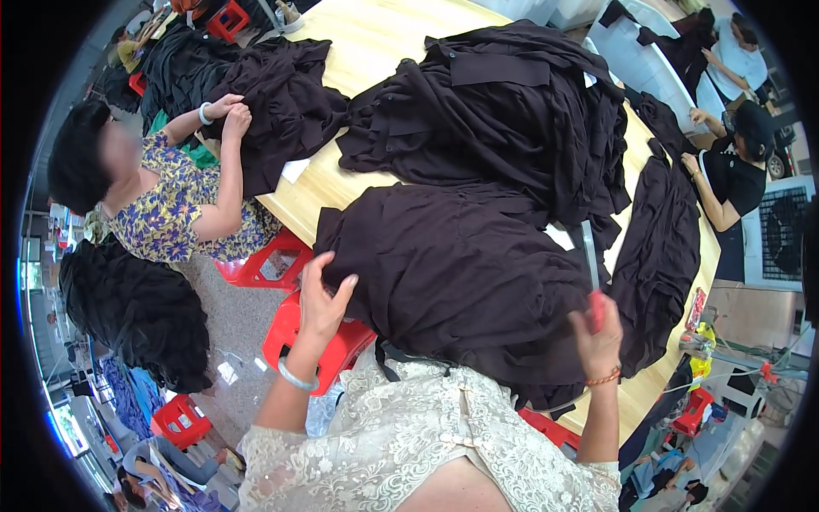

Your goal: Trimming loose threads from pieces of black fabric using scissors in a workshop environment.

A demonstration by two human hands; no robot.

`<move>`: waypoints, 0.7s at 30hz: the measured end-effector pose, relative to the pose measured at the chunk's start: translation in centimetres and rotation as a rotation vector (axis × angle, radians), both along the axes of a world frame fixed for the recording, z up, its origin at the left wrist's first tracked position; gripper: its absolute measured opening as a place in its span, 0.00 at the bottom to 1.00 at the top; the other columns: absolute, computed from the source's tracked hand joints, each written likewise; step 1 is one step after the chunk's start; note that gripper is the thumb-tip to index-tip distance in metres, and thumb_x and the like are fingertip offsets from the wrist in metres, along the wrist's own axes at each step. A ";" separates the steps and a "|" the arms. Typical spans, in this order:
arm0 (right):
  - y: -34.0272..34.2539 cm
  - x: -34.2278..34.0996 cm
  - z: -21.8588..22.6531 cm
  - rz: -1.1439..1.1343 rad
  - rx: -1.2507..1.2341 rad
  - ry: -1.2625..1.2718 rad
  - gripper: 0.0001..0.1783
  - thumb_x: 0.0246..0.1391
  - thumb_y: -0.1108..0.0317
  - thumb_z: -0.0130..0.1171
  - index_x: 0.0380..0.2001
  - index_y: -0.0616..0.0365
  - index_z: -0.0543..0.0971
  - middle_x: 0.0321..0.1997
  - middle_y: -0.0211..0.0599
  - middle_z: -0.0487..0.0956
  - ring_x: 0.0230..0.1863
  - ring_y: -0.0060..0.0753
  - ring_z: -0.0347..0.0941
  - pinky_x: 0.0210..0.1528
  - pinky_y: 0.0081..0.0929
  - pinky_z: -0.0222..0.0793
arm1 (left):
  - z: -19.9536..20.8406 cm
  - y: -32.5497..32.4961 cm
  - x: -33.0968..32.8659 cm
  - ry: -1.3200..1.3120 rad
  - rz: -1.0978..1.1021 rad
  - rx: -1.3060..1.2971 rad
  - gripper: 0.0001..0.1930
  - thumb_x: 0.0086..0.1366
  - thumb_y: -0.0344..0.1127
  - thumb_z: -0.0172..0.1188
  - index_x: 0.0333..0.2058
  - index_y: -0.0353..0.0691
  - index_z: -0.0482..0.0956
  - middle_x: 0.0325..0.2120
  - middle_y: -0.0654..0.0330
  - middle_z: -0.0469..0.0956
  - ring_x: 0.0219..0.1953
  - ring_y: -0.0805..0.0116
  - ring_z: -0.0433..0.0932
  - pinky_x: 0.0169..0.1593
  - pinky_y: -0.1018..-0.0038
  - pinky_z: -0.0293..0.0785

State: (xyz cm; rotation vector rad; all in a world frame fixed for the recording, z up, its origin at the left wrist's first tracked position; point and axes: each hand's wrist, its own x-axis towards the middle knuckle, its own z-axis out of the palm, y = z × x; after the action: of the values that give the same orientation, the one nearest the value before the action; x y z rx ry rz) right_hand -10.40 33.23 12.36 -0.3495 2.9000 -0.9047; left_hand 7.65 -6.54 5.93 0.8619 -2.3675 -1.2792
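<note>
A dark, nearly black garment (452, 264) lies spread across the near side of the table in front of me. My left hand (324, 299) is at its left edge, thumb and fingers apart, with nothing held between them. Over the right part of the cloth, my right hand (597, 337) is closed round the red handle of a pair of scissors (590, 256). Their long metal blade points away from me, beside a pale gap between the garments. Part of the right hand is blurred.
A heap of dark garments (512, 111) covers the far part of the wooden table (375, 51). On the left a person (171, 188) handles dark cloth; another person (734, 162) works at the right edge. Red stools (294, 337) stand by the table, and a dark pile (136, 316) lies left.
</note>
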 end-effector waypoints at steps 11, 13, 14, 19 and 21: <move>-5.3 4.3 1.2 0.399 -0.085 -0.184 0.21 0.45 0.72 0.67 0.43 0.59 0.72 0.39 0.44 0.75 0.37 0.52 0.75 0.37 0.37 0.73 | -4.8 0.1 3.4 -0.042 0.024 0.118 0.17 0.56 0.30 0.65 0.42 0.29 0.74 0.47 0.52 0.72 0.47 0.66 0.73 0.49 0.73 0.71; -5.1 4.3 1.2 0.410 -0.098 -0.171 0.21 0.45 0.72 0.67 0.43 0.59 0.72 0.39 0.44 0.75 0.37 0.52 0.75 0.37 0.37 0.73 | -6.1 -0.3 4.2 0.025 0.053 0.313 0.18 0.55 0.28 0.65 0.44 0.28 0.73 0.44 0.53 0.75 0.46 0.65 0.75 0.51 0.72 0.71; -5.0 4.4 1.2 0.420 -0.110 -0.159 0.21 0.46 0.72 0.67 0.43 0.59 0.72 0.39 0.44 0.75 0.38 0.52 0.76 0.38 0.37 0.73 | -6.2 -0.8 5.0 -0.089 -0.014 0.535 0.17 0.55 0.27 0.64 0.43 0.29 0.74 0.41 0.55 0.77 0.44 0.67 0.76 0.51 0.72 0.71; -4.3 4.7 1.2 0.403 -0.129 -0.187 0.24 0.44 0.71 0.69 0.44 0.59 0.72 0.40 0.44 0.75 0.39 0.50 0.75 0.39 0.35 0.73 | 0.3 0.1 4.2 -0.542 -0.178 0.059 0.10 0.58 0.35 0.63 0.29 0.32 0.79 0.27 0.46 0.79 0.29 0.54 0.78 0.35 0.64 0.72; -4.7 5.1 1.6 0.423 -0.154 -0.197 0.25 0.43 0.70 0.70 0.45 0.59 0.72 0.40 0.43 0.75 0.39 0.49 0.75 0.40 0.35 0.73 | 3.0 0.2 4.4 -0.422 -0.213 -0.209 0.17 0.61 0.39 0.61 0.21 0.30 0.71 0.20 0.42 0.71 0.23 0.44 0.72 0.28 0.57 0.65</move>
State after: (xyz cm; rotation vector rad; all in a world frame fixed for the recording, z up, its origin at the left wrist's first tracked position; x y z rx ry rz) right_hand -5.28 28.54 13.92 -0.7979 2.4462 -1.0182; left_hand 12.02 -6.37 8.94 0.9036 -2.9294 -0.9668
